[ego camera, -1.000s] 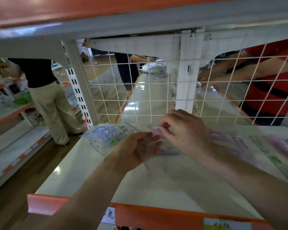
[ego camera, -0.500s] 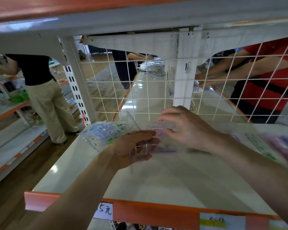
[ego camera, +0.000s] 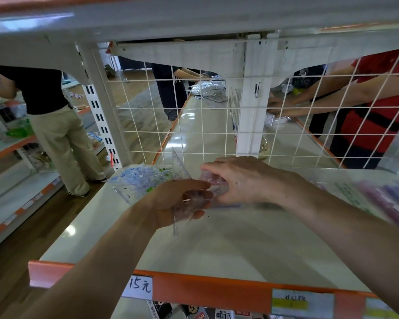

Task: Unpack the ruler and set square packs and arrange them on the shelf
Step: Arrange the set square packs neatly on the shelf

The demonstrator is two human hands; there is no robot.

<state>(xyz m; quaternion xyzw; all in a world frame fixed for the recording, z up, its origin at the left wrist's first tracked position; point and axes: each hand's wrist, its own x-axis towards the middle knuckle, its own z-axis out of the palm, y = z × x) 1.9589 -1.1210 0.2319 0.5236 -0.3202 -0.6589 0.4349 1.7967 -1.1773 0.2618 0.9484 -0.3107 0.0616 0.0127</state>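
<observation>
So, L hand (ego camera: 171,203) first: its fingers (ego camera: 194,214) are curled round a see-thru set square (ego camera: 179,168), thumb on top, squeezing it. One point of the set square sticks up past the hand & the other end pokes out below the palm. It stands nearly upright, tilted a bit.

R hand (ego camera: 242,180) is just beside it. Its fingers (ego camera: 211,168) are bent down & pinch a pink pack (ego camera: 213,180). The fingertips are partly hidden, so can't tell how many hold it. The pink pack is off the shelf (ego camera: 217,249), up btw the 2 hands, near the back middle.

Both arms reach in over the front of the shelf. It is pale & shiny.

On the back left corner of the shelf lie blue & green packs (ego camera: 136,180), in a small messy pile, just beside the L hand. On the right side lie purple packs (ego camera: 389,199), flat & blurry.

An orange strip (ego camera: 205,290) runs along the shelf front, w/ a white price tag (ego camera: 137,287) that says 15.

Behind the shelf is a white wire grid (ego camera: 194,125). Through it, more long shelf.

Far left stands a person in black top (ego camera: 44,93) & tan pants. Far right, behind the grid, a person in red top (ego camera: 378,107) w/ dark stripes reaches to the other shelf.
</observation>
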